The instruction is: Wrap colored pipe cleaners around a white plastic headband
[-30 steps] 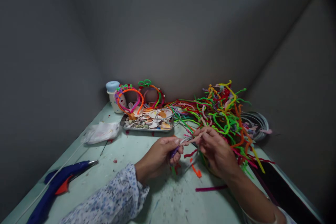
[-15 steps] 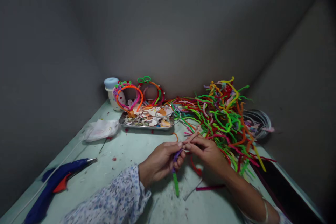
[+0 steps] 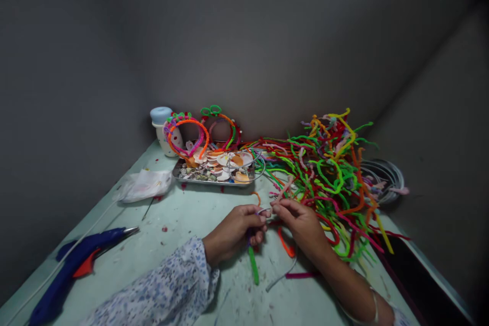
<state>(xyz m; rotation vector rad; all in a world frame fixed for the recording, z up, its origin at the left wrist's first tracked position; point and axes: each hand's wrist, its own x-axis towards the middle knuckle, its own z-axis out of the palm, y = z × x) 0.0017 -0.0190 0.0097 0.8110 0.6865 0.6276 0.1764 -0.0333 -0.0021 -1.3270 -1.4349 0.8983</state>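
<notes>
My left hand (image 3: 239, 229) is closed around a purple and green fuzzy stem, whose green end (image 3: 253, 266) hangs below the fingers. A thin pale wire (image 3: 263, 210) sticks out at its fingertips toward the other hand. Just to the right, my right hand (image 3: 303, 224) pinches a light pink fuzzy stem (image 3: 284, 189), which rises from the fingertips. The fingertips of both hands are close together above the table. An orange stem (image 3: 286, 244) and a grey stem (image 3: 275, 282) lie below my right hand.
A metal tray (image 3: 214, 182) of shells stands behind the hands, with fuzzy headbands (image 3: 189, 122) and a jar (image 3: 162, 132) beside it. Tangled stems (image 3: 332, 173) and coiled wire (image 3: 393, 181) lie right. A blue glue gun (image 3: 76, 270) and a plastic packet (image 3: 148, 186) lie left.
My fingertips have drawn slightly apart, and the thin wire now shows between them. The purple part is more hidden in my left hand. The view has shifted slightly.
</notes>
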